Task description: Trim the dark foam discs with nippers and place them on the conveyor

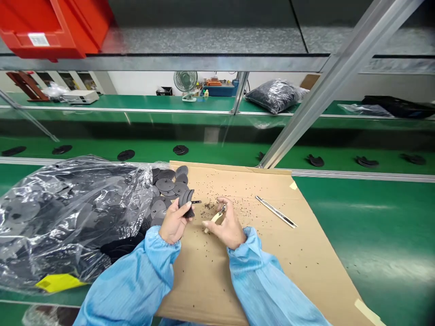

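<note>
My left hand [173, 226] is closed on a black curved plastic part [186, 198], and a thin dark piece sticks out from its right side. My right hand [231, 227] is curled round a small pair of nippers [214, 218] with cream handles, a short distance right of the part. Tiny black bits [208, 208] lie scattered over the cardboard sheet [272, 267] under both hands. Just behind my left hand is a heap of flat black discs [165, 184], spilling from a clear plastic bag [78, 199].
A silver box cutter [276, 211] lies on the cardboard at the right. Beyond it, black parts [180, 150] sit spaced along a green belt [217, 158]. A slanted metal post [306, 99] rises at the right, and a red bin [57, 31] hangs overhead at the left.
</note>
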### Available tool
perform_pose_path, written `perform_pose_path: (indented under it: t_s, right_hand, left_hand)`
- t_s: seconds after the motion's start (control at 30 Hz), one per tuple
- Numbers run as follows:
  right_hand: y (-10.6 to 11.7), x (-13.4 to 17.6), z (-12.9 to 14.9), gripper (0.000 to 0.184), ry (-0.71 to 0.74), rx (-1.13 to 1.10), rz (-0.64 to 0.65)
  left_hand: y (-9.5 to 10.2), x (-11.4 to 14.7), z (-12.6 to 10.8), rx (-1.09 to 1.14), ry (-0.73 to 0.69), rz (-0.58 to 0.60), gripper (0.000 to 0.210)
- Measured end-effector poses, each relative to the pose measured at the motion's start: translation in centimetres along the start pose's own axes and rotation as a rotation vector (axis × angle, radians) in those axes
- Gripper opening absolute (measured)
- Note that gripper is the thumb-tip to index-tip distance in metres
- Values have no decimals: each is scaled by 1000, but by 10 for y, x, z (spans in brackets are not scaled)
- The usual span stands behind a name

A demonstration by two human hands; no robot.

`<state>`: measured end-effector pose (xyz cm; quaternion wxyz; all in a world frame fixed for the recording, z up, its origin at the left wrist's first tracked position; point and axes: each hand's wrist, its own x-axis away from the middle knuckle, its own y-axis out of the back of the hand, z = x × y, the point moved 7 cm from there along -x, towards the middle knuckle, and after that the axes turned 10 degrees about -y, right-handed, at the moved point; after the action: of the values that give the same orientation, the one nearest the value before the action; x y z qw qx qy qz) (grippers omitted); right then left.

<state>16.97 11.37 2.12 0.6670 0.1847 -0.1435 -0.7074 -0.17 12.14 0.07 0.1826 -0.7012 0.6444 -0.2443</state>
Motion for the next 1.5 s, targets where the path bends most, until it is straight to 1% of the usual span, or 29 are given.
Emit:
perform_pose_path:
  t_s: [0.03, 0.13, 0.2, 0.27, 0.33, 0.4, 0.47, 0.57, 0.97, 1.1, 1.2, 1.33, 1.4, 1.5]
  right_hand:
    - [-1, 2, 4, 67, 47, 26, 14]
    - [0, 7, 20, 55, 226, 69, -7]
    - [3, 11, 30, 58, 343, 104, -42]
    - [4, 13, 37, 61, 398, 196, -85]
    - [3, 13, 37, 56, 398, 315, -99]
    - [-1, 12, 36, 48, 392, 396, -84]
    - [-4, 12, 34, 42, 399, 422, -60]
    - [-7, 13, 33, 38, 412, 417, -42]
    - [-7, 13, 32, 34, 448, 406, -48]
    - [-7, 13, 33, 32, 456, 444, -46]
    - [-7, 13, 33, 33, 438, 517, -50]
    - [-6, 13, 32, 40, 398, 604, -51]
    - [-6, 13, 30, 42, 369, 614, -46]
    - [-7, 12, 27, 39, 336, 563, -32]
  left_hand:
    - [1, 0, 1, 18, 14, -7, 33]
    - [3, -1, 3, 58, 48, -4, 30]
    - [3, -1, 4, 68, 58, 6, 30]
    - [2, -1, 4, 63, 67, 26, 30]
    - [0, 0, 4, 50, 72, 52, 30]
    - [-3, 1, 4, 42, 76, 71, 30]
    - [-4, 2, 3, 45, 80, 75, 30]
    - [-4, 2, 3, 53, 83, 77, 30]
    - [-6, 4, 3, 47, 93, 91, 32]
    - [-6, 5, 2, 42, 90, 84, 32]
    - [-7, 5, 2, 33, 81, 93, 30]
    - [-7, 5, 2, 17, 67, 92, 30]
    - [-7, 6, 2, 14, 62, 93, 30]
    - [-9, 6, 2, 2, 67, 95, 32]
